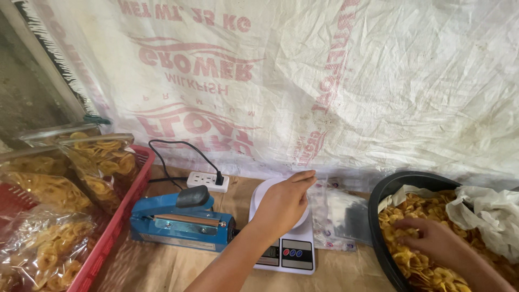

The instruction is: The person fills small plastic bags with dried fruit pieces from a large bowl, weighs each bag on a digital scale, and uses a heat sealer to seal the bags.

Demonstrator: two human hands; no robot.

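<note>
My left hand (284, 201) reaches over a white digital kitchen scale (289, 254), its fingertips pinching the top edge of a clear plastic bag (338, 216) that stands just right of the scale. Further right, my right hand (432, 241) rests palm down in a black round basin (378, 205) full of yellow banana chips (411, 211). Its fingers are curled into the chips. White paper or plastic lining (486, 211) is bunched up on the right side of the basin.
A blue heat sealer (178, 223) sits left of the scale, its black cord running to a white power strip (207, 180). A red crate (116, 221) at left holds several sealed bags of chips (102, 162). A printed white sack sheet (324, 81) covers the wall behind.
</note>
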